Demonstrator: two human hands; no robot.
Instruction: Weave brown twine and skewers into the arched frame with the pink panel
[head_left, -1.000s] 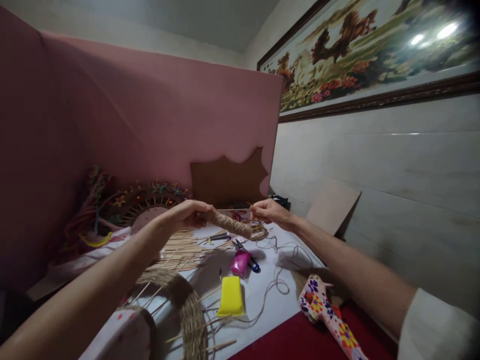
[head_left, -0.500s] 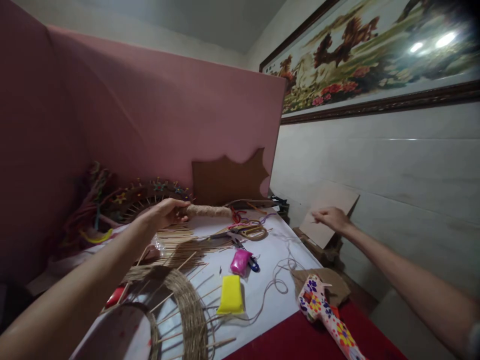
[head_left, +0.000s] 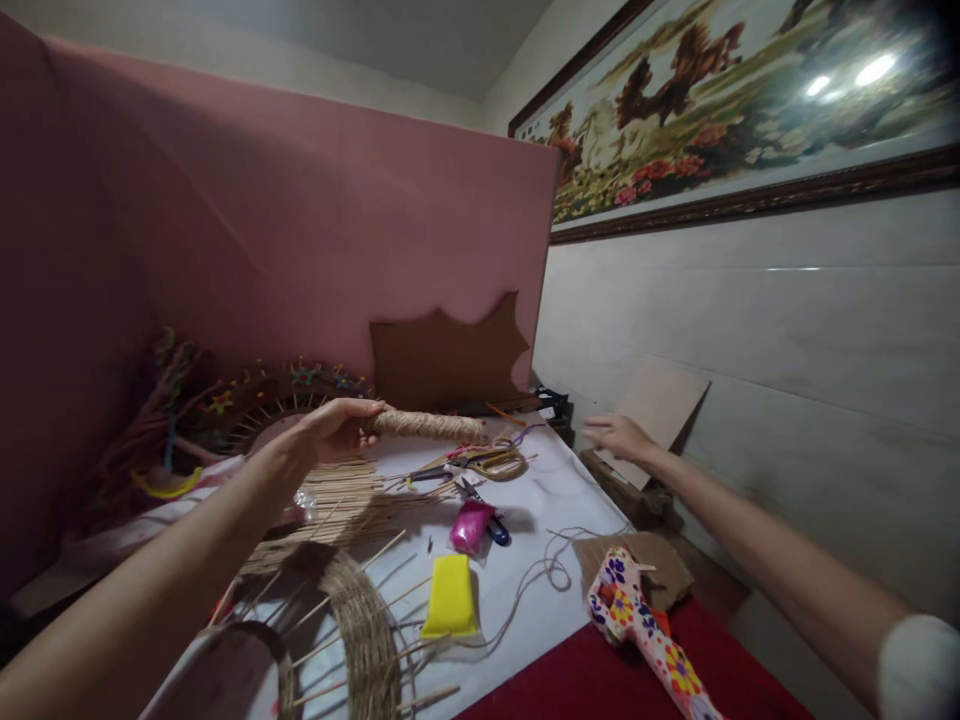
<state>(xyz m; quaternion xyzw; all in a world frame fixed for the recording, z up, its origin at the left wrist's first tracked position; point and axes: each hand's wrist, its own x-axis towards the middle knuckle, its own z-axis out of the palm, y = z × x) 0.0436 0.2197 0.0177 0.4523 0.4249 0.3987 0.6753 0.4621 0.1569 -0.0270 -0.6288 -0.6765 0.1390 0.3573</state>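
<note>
- White-covered work table, set against a pink upright partition; pale thin wooden sticks and loose grey-brown twine lie on it.
- Left hand: fingers closed round the near end of a tan, twine-wrapped cylindrical rod.
- Rod position: roughly level, long axis projecting from the left fist toward the right, far end free; seems to be above the table, exact clearance unclear.
- Right hand: well apart from the rod, in front of a tan flat cardboard sheet; blurred, so cannot tell whether the fingertips are together or pinching a strand.
- Handling (judged): light, fairly stiff core, rough non-slip wrap; turns might slide under hard squeezing. Best hold: the end, as now, leaving the wrapped length accessible.
</note>
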